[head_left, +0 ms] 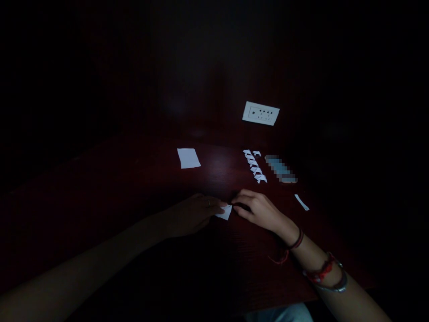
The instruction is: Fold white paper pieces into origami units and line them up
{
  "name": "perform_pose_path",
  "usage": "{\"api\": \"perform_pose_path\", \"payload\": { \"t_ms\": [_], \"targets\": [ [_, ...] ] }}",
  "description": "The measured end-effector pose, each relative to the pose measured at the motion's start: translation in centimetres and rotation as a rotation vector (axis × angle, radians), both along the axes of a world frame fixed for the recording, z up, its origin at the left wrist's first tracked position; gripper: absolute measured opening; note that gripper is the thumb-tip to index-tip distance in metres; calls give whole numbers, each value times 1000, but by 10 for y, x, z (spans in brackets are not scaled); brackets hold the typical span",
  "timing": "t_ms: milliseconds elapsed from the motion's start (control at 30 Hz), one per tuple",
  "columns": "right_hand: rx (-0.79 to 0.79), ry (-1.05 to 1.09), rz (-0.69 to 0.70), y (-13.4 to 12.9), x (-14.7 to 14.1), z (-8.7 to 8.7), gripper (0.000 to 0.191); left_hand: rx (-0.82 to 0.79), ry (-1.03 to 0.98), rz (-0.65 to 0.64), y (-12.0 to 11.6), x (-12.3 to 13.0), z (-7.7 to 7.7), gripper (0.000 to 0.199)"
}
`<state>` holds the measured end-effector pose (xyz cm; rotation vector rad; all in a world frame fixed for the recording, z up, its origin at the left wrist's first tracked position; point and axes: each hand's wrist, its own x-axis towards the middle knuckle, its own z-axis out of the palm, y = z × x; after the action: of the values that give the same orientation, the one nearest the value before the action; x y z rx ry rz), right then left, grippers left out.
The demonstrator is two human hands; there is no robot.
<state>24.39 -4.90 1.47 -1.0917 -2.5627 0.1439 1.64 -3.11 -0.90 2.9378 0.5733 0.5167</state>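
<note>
A small folded piece of white paper [225,213] lies on the dark red table [221,167] in front of me. My left hand [196,213] reaches in from the left and presses its fingers onto the paper, hiding its left part. Just right of the paper rests my right hand [256,208], its fingers bent and the thumb apart from them, with nothing visible between. A narrow gap separates those fingertips from the paper's edge. Beyond my hands, a row of folded white paper pieces [255,166] stands on the right, with one more folded piece [257,153] beside it.
Flat white paper sheets [189,158] lie farther back on the left. A phone [280,169] with a blurred screen is right of the row, and a thin white paper strip [301,202] is nearer me. A white wall socket [260,113] is behind. Surroundings are very dark.
</note>
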Motion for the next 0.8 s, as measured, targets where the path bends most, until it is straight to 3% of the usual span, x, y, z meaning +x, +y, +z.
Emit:
{"api": "perform_pose_path", "payload": {
  "t_ms": [200,400,800],
  "targets": [
    [36,-121,98,-4,-4,3,24,6,6,0,4,1,-2,47],
    [53,-185,110,-6,-2,3,22,-20,-7,-3,5,1,-4,48],
    [-81,203,-27,5,-5,-11,16,-28,11,14,3,3,-4,49]
  ]
}}
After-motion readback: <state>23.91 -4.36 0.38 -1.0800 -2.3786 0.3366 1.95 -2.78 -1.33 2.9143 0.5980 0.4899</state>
